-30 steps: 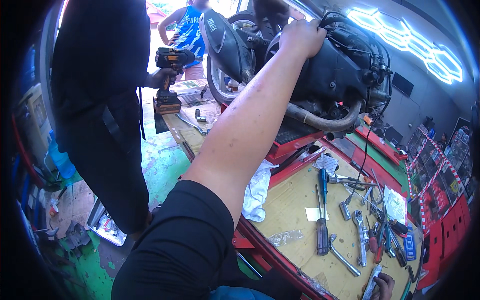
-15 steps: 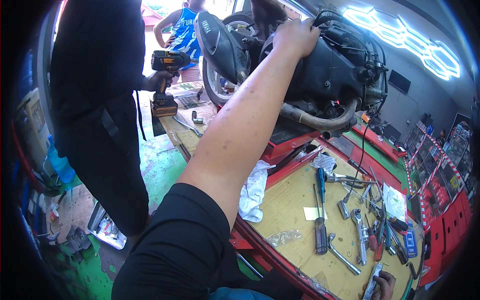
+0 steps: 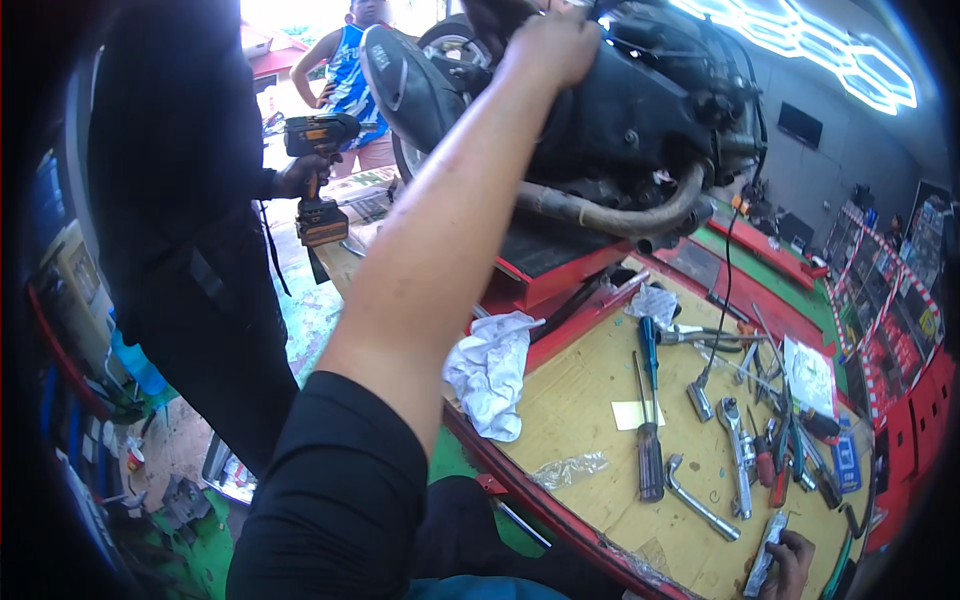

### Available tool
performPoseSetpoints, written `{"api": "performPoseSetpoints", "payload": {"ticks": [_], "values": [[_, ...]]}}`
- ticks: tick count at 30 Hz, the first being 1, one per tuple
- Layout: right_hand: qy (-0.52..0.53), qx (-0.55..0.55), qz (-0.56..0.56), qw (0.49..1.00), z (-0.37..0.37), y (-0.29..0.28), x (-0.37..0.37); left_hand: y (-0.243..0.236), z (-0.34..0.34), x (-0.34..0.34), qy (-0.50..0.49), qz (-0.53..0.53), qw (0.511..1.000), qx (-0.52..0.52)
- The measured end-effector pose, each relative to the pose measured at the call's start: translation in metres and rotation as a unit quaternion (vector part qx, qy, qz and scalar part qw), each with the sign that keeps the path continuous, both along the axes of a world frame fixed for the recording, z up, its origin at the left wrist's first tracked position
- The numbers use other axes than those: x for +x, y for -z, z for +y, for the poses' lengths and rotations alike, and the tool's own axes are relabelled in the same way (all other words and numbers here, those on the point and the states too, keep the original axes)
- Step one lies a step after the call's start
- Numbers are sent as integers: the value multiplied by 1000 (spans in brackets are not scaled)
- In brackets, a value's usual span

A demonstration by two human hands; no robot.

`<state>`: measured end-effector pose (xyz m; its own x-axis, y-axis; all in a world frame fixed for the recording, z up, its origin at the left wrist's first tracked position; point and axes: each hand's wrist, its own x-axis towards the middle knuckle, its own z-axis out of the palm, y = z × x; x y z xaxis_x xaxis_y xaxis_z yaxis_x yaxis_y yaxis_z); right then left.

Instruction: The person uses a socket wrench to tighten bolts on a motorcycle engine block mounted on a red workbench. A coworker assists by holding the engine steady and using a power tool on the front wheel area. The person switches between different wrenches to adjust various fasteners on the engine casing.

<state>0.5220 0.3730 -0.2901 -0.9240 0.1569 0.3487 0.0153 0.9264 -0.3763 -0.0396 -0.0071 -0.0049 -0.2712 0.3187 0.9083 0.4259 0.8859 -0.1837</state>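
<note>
My left arm reaches up across the view to the top of a black scooter engine (image 3: 610, 150). My left hand (image 3: 560, 45) is closed there, its fingers curled over the upper edge; what they grip is hidden. Low at the right, my right hand (image 3: 790, 562) closes around a slim silvery-wrapped packet (image 3: 766, 555) over the table's near edge. Left of that hand lie a bent socket wrench (image 3: 703, 503), a ratchet (image 3: 737, 455) and a screwdriver (image 3: 650, 460) with a dark clear handle. A curved exhaust pipe (image 3: 610, 215) runs below the engine.
A person in dark clothes at the left holds a cordless impact wrench (image 3: 318, 180). Another person in a blue top (image 3: 345, 75) stands behind. A white rag (image 3: 492, 375) lies on the red-edged tool table (image 3: 580, 410), with several pliers and a blue box (image 3: 846, 460) at its right.
The view has shifted, so the engine sits farther left and higher. My left hand stays at the engine top, its fingers more curled. My right hand keeps its hold on the packet.
</note>
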Motion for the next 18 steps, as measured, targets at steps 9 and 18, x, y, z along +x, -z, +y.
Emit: {"api": "performPoseSetpoints", "payload": {"ticks": [9,18], "values": [[-14,-33,-14,999,3,-3,-2,-15,-10,33,201,-190,959,68],[-27,-51,-6,998,13,5,1,-22,-7,48,120,-213,968,58]]}}
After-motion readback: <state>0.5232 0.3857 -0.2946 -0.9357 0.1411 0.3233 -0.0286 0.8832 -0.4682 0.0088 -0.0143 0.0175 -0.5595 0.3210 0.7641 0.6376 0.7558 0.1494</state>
